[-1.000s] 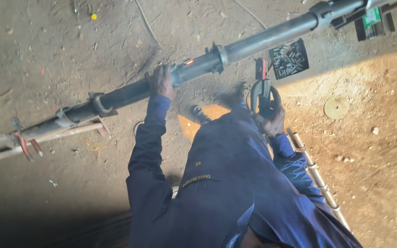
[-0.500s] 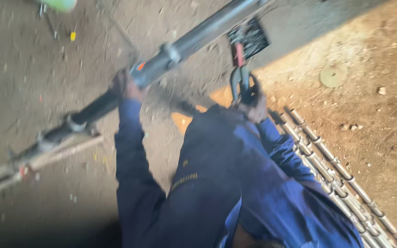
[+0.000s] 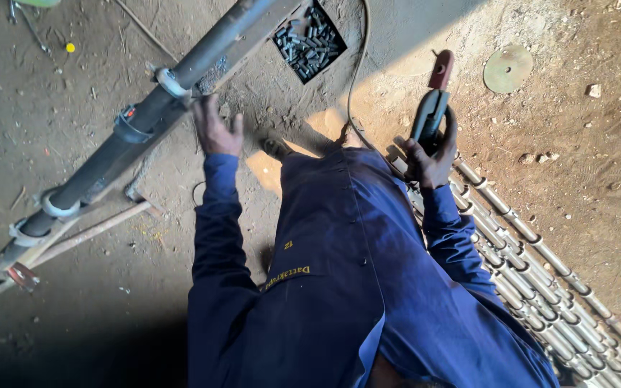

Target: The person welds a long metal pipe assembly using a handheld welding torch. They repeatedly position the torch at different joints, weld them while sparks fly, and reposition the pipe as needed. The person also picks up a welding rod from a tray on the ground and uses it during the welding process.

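A long dark steel pipe [image 3: 145,118] with metal rings around it runs diagonally from lower left to upper middle. My left hand [image 3: 217,129] is open just beside the pipe, fingers spread, not gripping it. My right hand [image 3: 429,158] is closed on a welding electrode holder [image 3: 431,108] with a red tip, held upright, its cable [image 3: 357,65] curving away above. I wear a dark blue overall [image 3: 339,273].
A black tray of short metal pieces [image 3: 309,39] lies on the dirt floor near the pipe's upper end. A row of ribbed pipes [image 3: 533,273] lies on the ground at right. A round metal disc [image 3: 507,69] sits on sunlit dirt at upper right.
My left hand has let go of the pipe and now hovers open beside it. The view has shifted, and the electrode holder in my right hand has moved rightward and up.
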The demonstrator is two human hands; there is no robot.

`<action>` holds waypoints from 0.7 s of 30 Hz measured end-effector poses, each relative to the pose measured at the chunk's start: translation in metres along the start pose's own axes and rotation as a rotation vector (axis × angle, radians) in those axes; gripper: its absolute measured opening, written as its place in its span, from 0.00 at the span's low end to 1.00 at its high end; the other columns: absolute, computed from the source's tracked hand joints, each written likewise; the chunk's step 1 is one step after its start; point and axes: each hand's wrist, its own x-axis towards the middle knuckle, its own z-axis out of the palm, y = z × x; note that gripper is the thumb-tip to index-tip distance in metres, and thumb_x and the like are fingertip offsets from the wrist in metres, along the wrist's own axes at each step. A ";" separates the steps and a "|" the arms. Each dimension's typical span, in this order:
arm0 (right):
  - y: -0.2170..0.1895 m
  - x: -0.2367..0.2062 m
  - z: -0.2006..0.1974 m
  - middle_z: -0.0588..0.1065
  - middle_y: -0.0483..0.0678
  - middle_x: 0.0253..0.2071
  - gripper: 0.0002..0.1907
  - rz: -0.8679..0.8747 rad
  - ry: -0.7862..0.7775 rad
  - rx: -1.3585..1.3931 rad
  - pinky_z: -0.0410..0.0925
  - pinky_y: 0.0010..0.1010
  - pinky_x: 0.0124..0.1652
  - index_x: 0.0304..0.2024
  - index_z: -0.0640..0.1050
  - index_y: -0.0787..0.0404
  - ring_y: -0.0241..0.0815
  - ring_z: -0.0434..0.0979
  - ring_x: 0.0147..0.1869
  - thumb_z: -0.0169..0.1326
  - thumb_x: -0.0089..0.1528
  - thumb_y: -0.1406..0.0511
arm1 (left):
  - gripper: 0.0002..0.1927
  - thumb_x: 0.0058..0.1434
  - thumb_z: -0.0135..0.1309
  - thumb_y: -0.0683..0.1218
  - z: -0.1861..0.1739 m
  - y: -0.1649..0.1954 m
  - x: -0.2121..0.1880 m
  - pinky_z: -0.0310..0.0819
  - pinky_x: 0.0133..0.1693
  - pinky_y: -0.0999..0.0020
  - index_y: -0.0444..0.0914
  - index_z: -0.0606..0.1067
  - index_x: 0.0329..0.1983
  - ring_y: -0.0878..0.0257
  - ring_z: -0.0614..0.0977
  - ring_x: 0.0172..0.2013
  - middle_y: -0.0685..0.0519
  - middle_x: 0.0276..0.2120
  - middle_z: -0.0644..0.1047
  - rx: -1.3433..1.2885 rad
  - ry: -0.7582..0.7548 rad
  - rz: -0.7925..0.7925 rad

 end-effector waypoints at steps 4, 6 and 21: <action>0.007 0.002 -0.024 0.76 0.51 0.41 0.53 0.086 0.017 -0.008 0.72 0.31 0.36 0.78 0.53 0.58 0.40 0.78 0.37 0.70 0.60 0.58 | 0.26 0.54 0.67 0.42 0.075 0.039 0.002 0.72 0.54 0.50 0.41 0.73 0.56 0.41 0.76 0.52 0.42 0.53 0.73 -0.119 -0.157 0.041; 0.007 0.002 -0.029 0.76 0.52 0.40 0.53 0.123 0.006 -0.045 0.72 0.31 0.36 0.78 0.54 0.58 0.40 0.78 0.36 0.71 0.59 0.58 | 0.22 0.55 0.67 0.43 0.108 0.051 0.012 0.74 0.52 0.52 0.40 0.75 0.53 0.43 0.77 0.50 0.44 0.49 0.74 -0.106 -0.167 0.124; 0.000 0.006 -0.025 0.77 0.59 0.57 0.58 0.072 -0.168 -0.072 0.75 0.35 0.56 0.76 0.54 0.64 0.47 0.81 0.57 0.74 0.55 0.55 | 0.22 0.60 0.56 0.38 0.209 0.050 0.097 0.79 0.48 0.51 0.40 0.74 0.58 0.42 0.79 0.55 0.35 0.63 0.68 0.288 -0.344 0.245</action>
